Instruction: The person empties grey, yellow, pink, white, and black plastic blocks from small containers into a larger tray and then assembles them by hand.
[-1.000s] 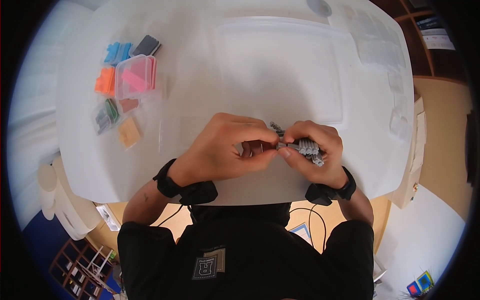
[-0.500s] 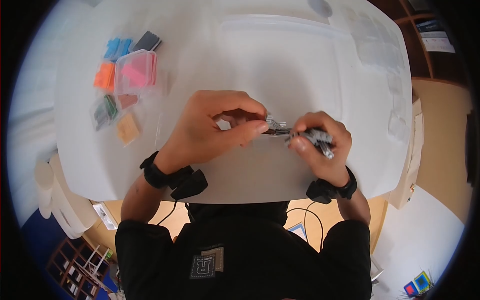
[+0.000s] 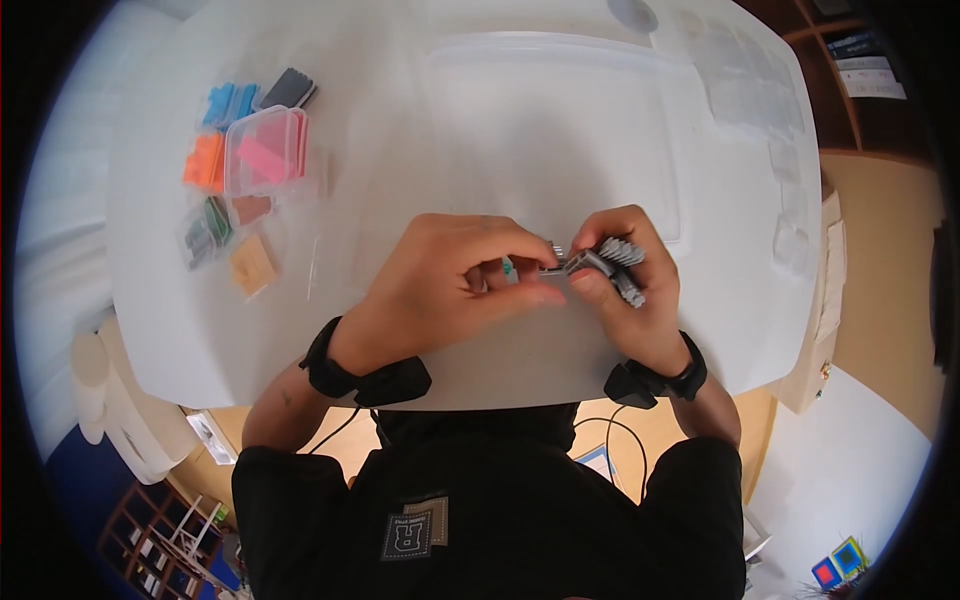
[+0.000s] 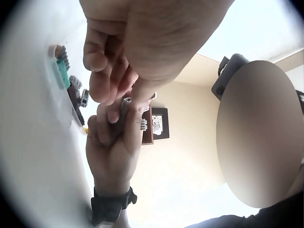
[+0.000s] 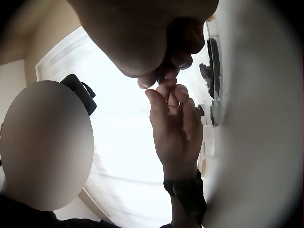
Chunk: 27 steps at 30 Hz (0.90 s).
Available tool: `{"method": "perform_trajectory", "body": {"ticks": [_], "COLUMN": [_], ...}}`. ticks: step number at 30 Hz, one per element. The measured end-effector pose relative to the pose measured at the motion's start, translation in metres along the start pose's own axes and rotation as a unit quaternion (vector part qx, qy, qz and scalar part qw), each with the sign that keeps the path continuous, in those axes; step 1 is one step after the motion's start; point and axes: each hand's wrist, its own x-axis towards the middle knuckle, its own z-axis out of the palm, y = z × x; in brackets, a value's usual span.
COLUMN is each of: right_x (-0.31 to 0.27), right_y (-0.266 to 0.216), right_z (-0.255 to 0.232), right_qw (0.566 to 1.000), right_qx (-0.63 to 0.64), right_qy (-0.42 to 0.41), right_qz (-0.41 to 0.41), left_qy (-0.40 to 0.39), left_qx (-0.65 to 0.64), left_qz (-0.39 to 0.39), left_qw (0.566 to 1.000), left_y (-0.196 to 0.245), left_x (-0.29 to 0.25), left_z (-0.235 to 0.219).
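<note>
My right hand [image 3: 640, 290] grips a cluster of grey ribbed building pieces [image 3: 622, 250] in the head view, its thumb and index finger at their left end. The left hand [image 3: 430, 285] faces it from the left, thumb and index finger spread apart, fingertips right beside that end. In the left wrist view one hollow-ended grey piece [image 4: 126, 103] shows between the two hands. From the right wrist the left index fingertip overlaps a thin dark piece [image 5: 161, 75], with the left thumb standing off. More grey pieces [image 4: 76, 83] lie behind the hands.
Clear plastic boxes [image 3: 265, 115] of pink, orange, blue, green, dark grey and tan pieces stand at the table's left. A broad clear tray [image 3: 540, 40] lies at the back middle. More clear boxes [image 3: 755, 85] line the right side. A teal container [image 4: 61, 73] is behind the hands.
My left hand moves forward over the pieces behind, then comes back toward the right hand. The right hand drops back slightly, turning the grey pieces it holds so their ends show.
</note>
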Motion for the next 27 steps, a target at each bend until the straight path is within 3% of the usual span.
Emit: {"method": "perform_trajectory", "body": {"ticks": [4, 8, 10, 13, 19, 27], "right_x": [0.001, 0.001, 0.0, 0.003, 0.006, 0.004], "right_y": [0.002, 0.0, -0.002, -0.006, -0.003, -0.003], "right_z": [0.005, 0.003, 0.001, 0.001, 0.004, 0.001], "right_qw": [0.999, 0.999, 0.999, 0.998, 0.995, 0.995], "right_qx": [-0.018, -0.017, 0.009, 0.01, -0.095, -0.084], "right_qy": [-0.031, -0.037, -0.031, -0.015, -0.022, -0.045], "right_qz": [-0.009, -0.026, 0.032, 0.052, -0.032, -0.031], "left_qy": [0.01, 0.007, 0.021, 0.079, 0.006, 0.006], "left_qx": [-0.022, -0.081, -0.103, -0.171, -0.102, -0.186], "left_qz": [0.008, -0.052, -0.072, -0.1, -0.089, -0.118], "left_qw": [1.0, 0.995, 0.992, 0.977, 0.991, 0.975], "left_y": [-0.006, -0.002, 0.001, 0.001, 0.0, 0.004], "left_x": [-0.003, -0.003, -0.003, -0.002, -0.002, -0.001], "left_z": [0.004, 0.002, 0.001, -0.003, -0.001, 0.0]}}
